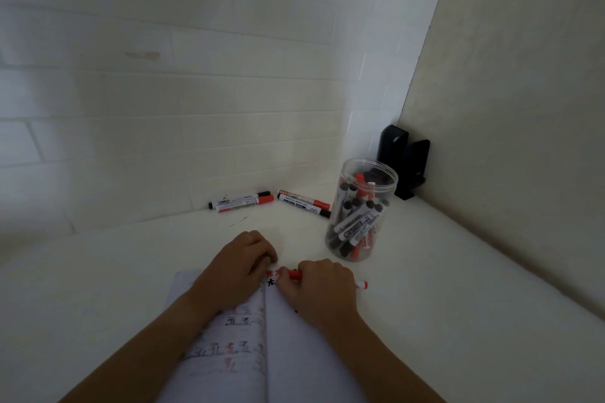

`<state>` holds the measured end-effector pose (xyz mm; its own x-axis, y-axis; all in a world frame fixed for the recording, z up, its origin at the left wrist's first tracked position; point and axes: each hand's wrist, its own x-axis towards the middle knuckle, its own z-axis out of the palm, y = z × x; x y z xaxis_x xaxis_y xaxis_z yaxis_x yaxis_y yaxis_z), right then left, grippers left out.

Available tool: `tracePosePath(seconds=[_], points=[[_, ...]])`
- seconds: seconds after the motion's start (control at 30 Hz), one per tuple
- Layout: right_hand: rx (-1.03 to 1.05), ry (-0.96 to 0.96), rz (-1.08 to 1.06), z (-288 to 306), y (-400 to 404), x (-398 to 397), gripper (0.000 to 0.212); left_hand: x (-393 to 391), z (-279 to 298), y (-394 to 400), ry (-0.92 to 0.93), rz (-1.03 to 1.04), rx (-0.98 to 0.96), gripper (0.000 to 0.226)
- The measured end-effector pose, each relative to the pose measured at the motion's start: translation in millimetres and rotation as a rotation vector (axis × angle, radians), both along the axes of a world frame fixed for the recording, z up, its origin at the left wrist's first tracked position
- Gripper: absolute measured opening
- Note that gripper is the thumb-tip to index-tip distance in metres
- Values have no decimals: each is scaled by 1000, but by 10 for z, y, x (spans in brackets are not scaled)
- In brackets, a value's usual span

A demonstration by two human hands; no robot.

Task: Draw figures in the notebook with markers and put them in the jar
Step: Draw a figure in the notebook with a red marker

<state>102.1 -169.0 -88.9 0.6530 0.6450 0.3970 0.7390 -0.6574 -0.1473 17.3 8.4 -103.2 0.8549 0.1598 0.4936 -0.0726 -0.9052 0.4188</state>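
An open notebook (288,347) lies on the white table in front of me, with red and black figures on its pages. My right hand (322,291) is shut on a red marker (361,285), its tip near the top of the page by the spine. My left hand (240,267) rests fisted on the notebook's top left page, holding it down. A clear plastic jar (360,209) stands open to the right behind the notebook, with several red and black markers inside.
Loose markers lie by the tiled back wall: a pair (242,201) at the centre and another pair (304,203) next to the jar. A black device (404,160) stands in the corner behind the jar. A beige side wall (507,141) closes off the right.
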Motion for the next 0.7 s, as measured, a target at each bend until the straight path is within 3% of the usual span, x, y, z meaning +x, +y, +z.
tracePosePath(seconds=[0.27,0.43,0.57,0.7], points=[[-106,51,-8,92,56,46,66,204,27,287,29,373,155,37],[-124,69,-33,66,69,61,66,384,38,523,94,576,139,44],[-124,59,-47,60,56,54,60,423,16,493,96,600,231,30],[-117,77,-40,67,61,48,58,416,-15,527,30,543,199,18]])
